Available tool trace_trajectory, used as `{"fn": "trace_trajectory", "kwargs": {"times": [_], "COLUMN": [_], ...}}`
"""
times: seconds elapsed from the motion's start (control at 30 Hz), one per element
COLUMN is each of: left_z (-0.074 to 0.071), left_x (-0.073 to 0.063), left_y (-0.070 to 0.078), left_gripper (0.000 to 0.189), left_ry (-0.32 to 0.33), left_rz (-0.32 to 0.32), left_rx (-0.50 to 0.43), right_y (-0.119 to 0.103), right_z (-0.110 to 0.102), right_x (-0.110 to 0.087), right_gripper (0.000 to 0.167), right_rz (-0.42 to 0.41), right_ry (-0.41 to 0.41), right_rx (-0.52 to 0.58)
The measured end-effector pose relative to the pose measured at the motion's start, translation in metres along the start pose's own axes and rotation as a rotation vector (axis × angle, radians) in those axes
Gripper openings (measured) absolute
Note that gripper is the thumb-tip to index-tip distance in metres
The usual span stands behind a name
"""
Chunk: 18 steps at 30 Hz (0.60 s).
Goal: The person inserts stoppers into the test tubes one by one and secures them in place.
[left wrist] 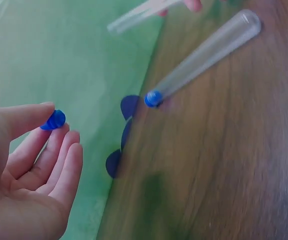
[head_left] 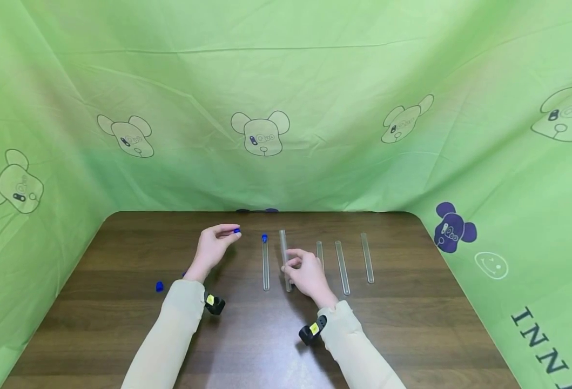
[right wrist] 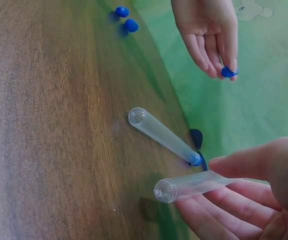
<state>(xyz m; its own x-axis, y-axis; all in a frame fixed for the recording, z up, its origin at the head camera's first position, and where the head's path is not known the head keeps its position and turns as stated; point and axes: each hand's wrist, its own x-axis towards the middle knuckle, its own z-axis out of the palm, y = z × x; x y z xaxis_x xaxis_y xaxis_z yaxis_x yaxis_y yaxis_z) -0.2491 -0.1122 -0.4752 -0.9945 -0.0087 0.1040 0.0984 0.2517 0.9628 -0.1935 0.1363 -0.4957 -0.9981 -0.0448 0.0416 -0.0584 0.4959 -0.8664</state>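
Note:
Between thumb and fingertips my left hand (head_left: 214, 247) pinches a small blue stopper (left wrist: 56, 119), held above the back left of the table. My right hand (head_left: 309, 274) grips a clear, uncapped test tube (right wrist: 191, 186) by its side, thumb on one side and fingers on the other. The tube's rounded end points toward me and its open end away, in the head view. Just left of it, a second test tube (head_left: 266, 267) lies on the table with a blue stopper (left wrist: 153, 98) in its far end. A gap separates the held stopper from the held tube.
Right of my right hand lie three uncapped test tubes, one partly hidden by the hand (head_left: 320, 249), one in the middle (head_left: 342, 267) and one farthest right (head_left: 367, 258). Two loose blue stoppers (right wrist: 131, 25) rest on the table's left. Green cloth (head_left: 286, 178) rises behind the wooden table (head_left: 247, 335).

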Motion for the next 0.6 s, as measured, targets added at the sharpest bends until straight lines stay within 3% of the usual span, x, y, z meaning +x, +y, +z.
{"fn": "trace_trajectory", "kwargs": {"times": [0.37,0.6], "left_z": [0.018,0.031], "left_x": [0.000,0.000], "left_y": [0.000,-0.001], "left_gripper": [0.034,0.035], "left_ry": [-0.100,-0.131], "left_rz": [-0.128,-0.179], "left_rx": [-0.270,-0.346], "right_y": [-0.002,-0.004], "right_z": [-0.001,-0.001], "right_x": [-0.003,-0.003], "right_gripper": [0.038,0.041], "right_rz": [0.014,0.025], "right_ry": [-0.022,-0.033], "right_rx": [0.067,0.089]}}
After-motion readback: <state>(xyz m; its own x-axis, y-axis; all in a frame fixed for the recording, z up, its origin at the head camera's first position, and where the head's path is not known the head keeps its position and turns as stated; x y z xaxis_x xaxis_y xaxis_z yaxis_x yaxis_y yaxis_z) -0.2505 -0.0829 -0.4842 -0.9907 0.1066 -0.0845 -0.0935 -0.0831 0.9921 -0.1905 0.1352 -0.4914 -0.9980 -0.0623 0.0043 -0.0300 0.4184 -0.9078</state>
